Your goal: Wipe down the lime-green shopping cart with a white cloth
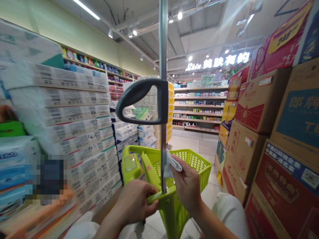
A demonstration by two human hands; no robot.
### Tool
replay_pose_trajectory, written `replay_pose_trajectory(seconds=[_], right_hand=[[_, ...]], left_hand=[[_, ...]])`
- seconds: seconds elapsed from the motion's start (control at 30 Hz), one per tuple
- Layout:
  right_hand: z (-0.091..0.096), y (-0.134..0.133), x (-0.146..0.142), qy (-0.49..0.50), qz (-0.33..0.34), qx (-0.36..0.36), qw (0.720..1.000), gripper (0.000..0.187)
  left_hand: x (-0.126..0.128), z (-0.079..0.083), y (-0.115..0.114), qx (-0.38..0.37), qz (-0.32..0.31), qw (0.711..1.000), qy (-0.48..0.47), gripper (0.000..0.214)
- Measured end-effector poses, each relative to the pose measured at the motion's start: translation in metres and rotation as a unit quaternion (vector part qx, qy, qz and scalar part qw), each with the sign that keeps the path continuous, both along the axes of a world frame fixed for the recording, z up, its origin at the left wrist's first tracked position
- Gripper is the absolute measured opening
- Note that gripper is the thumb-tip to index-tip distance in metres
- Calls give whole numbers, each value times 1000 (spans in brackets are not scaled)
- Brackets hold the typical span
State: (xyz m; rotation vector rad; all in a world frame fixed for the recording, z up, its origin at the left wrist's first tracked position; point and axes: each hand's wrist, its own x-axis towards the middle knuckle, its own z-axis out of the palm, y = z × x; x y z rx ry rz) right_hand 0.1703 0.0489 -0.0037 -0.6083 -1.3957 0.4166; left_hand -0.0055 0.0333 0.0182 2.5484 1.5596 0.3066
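A lime-green shopping cart with a perforated basket stands right in front of me. From its near edge rises a silver metal pole, which carries a dark grey loop handle. My left hand is closed around the green rim at the foot of the pole. A folded white cloth is pinched in my right hand and pressed against the lower pole. Part of the cloth lies behind my fingers. Beside the pole on the left is a green child-seat-like part with a pale panel.
Stacked white packs rise close on the left. Cardboard cartons are piled close on the right. Shelves of small goods stand at the back beyond a tiled floor. My knees show low in view.
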Motion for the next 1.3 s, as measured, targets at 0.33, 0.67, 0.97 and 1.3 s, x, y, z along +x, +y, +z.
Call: replay_pose_trajectory(seconds=[0.33,0.67,0.97,1.3], right_hand=[[35,4,-2,-28,-55,196,979,49],[15,5,-2,-171,-82,292,937,50],[56,23,-1,-177,-92,326,924,51],[87,39,-7,-170,-107,345,917,45]], left_hand=[[25,20,-9,89,-80,894,-432,68],[35,24,-16,-73,-85,741,-663,67],[38,72,-14,-35,-77,731,-677,64],[39,84,0,-19,-79,731,-678,67]])
